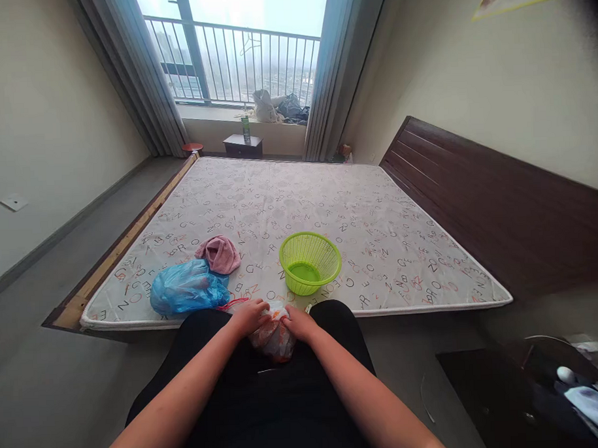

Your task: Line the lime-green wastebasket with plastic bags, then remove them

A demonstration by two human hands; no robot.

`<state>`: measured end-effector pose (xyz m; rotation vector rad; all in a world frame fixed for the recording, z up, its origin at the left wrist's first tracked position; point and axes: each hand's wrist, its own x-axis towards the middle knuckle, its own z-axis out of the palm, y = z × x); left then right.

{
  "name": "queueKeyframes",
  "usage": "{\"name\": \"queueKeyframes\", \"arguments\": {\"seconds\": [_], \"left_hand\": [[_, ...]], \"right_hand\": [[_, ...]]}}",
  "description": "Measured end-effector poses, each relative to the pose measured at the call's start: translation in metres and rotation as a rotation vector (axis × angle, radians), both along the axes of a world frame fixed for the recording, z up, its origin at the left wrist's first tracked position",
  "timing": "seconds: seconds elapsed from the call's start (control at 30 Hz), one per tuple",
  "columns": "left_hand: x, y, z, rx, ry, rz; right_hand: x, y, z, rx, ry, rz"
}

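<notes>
A clear plastic bag [274,339] with orange contents rests on my lap at the near edge of the mattress [298,204]. My left hand [250,316] is closed on the bag's top from the left. My right hand [298,323] grips it from the right, fingers curled. A green plastic basket [310,261] stands empty on the mattress just beyond my hands. A blue plastic bag [187,287] lies to the left, with a pink cloth [219,253] behind it.
A dark wooden headboard [499,204] runs along the right of the mattress. A small dark stool [242,145] with a green bottle [246,129] stands under the window, a bundle of clothes [280,108] on the sill. A dark table [525,392] sits at lower right.
</notes>
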<state>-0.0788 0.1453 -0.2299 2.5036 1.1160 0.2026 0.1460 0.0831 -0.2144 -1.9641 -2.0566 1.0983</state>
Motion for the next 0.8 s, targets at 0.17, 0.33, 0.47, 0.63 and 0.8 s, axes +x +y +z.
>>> {"name": "queueKeyframes", "arguments": {"seconds": [0.17, 0.33, 0.47, 0.63, 0.8], "left_hand": [[0.001, -0.001, 0.005, 0.029, -0.001, -0.017], [0.003, -0.005, 0.016, 0.135, -0.058, -0.158], [0.005, -0.006, 0.019, 0.086, -0.053, -0.137], [0.009, -0.003, 0.015, -0.029, 0.061, -0.079], [0.008, -0.001, 0.009, -0.122, 0.09, -0.053]], "right_hand": [[0.001, 0.0, 0.0, -0.005, 0.006, -0.005], [0.001, 0.001, -0.001, 0.001, 0.022, -0.015], [0.001, 0.001, -0.001, 0.003, 0.023, -0.015], [0.0, 0.001, 0.001, -0.008, 0.011, -0.015], [0.0, 0.001, 0.0, 0.0, 0.005, -0.013]]}}
